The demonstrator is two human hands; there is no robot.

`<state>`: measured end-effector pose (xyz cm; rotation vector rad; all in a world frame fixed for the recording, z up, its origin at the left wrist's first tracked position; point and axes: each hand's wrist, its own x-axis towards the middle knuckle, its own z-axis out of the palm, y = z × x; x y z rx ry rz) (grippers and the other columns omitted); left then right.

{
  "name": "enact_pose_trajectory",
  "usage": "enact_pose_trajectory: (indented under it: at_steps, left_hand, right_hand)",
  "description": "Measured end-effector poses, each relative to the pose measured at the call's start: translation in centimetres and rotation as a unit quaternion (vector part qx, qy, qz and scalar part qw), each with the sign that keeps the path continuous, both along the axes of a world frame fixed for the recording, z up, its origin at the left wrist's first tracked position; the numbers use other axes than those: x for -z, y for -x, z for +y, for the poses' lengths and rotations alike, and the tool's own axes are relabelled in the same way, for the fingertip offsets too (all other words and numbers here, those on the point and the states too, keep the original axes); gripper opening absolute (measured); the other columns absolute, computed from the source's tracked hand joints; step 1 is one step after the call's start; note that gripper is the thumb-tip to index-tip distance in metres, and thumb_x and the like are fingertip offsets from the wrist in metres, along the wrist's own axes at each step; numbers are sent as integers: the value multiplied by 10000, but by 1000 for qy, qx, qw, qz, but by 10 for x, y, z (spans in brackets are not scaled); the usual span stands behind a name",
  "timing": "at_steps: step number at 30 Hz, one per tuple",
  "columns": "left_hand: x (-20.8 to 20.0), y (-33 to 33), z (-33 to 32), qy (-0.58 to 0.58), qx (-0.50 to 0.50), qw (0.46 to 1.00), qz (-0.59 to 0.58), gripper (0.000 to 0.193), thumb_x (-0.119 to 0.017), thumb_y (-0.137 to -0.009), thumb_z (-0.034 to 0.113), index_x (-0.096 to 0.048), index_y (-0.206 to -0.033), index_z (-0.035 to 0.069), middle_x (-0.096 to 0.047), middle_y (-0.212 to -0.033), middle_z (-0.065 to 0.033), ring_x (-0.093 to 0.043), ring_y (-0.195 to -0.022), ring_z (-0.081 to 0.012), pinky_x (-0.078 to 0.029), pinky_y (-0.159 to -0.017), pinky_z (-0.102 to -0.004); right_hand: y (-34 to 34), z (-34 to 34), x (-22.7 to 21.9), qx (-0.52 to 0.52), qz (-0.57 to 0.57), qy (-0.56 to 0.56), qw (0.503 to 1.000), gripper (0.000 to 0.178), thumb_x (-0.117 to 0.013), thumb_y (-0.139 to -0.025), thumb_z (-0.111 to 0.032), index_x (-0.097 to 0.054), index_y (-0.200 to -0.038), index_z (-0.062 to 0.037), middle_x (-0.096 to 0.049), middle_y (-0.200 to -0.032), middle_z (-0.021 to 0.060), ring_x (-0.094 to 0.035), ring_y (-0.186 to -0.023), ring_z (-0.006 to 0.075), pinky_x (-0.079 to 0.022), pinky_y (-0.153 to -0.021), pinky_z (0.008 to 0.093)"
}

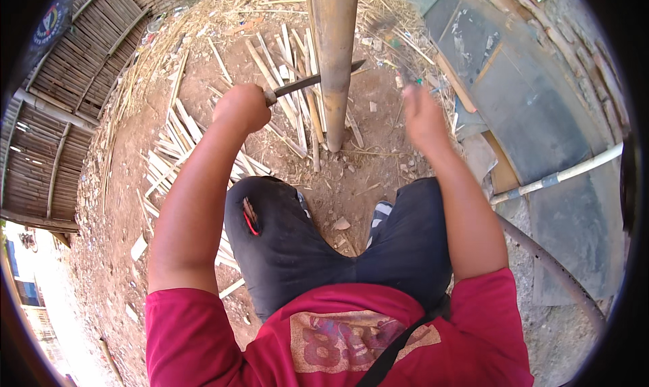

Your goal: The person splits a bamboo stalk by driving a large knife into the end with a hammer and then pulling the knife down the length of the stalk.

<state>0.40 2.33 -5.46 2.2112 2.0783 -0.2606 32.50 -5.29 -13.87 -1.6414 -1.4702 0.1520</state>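
A thick bamboo pole (334, 56) stands upright on the dirt in front of my knees. My left hand (242, 107) is closed on the handle of a dark knife (312, 81), whose blade is driven across the pole about halfway up. My right hand (423, 115) is raised to the right of the pole and is blurred; a blurred stick-like thing (392, 45) sits above it, and I cannot tell whether the hand grips it.
Split bamboo strips (177, 150) lie scattered on the dirt at the left and behind the pole. A woven bamboo fence (64, 83) runs along the left. Dark boards (514, 83), a white pipe (561, 174) and a curved metal rod (554, 269) lie at the right.
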Motion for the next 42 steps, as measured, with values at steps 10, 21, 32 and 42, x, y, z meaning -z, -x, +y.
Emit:
enact_pose_trajectory:
  at_steps: [10,21,32,42]
  left_hand:
    - [3,10,-2,11,-19,1000,9,289,-626,-894,206,-762,-1106,63,-749,-1089,-196,-722,-1020,-372,-582,-908,-470]
    - [-4,-1,-1,21,-18,1000,6,301,-609,-938,229,-755,-1147,69,-744,-1129,-192,-718,-1061,-369,-577,-930,-466]
    - [3,14,-2,-11,-15,1000,-15,300,-642,-923,275,-760,-1134,97,-750,-1107,-175,-715,-1052,-362,-570,-915,-468]
    - [-30,80,-34,-69,-66,993,-66,396,-751,-840,414,-764,-1111,125,-761,-1067,-154,-722,-1016,-337,-569,-891,-451]
  right_hand:
    - [18,-15,-50,-15,88,48,995,473,-489,-1075,-458,-601,-992,-6,-661,-819,241,-658,-771,444,-501,-734,523]
    - [-9,-4,-68,-10,66,63,996,481,-475,-1080,-461,-594,-964,-10,-655,-807,226,-650,-766,425,-511,-753,495]
    - [-35,2,43,19,124,164,978,531,-456,-1073,-450,-665,-995,32,-709,-979,270,-677,-979,476,-505,-882,531]
    - [-24,-9,3,30,409,194,891,383,-460,-1098,-463,-500,-934,-119,-389,-627,-51,-352,-457,86,-280,-418,277]
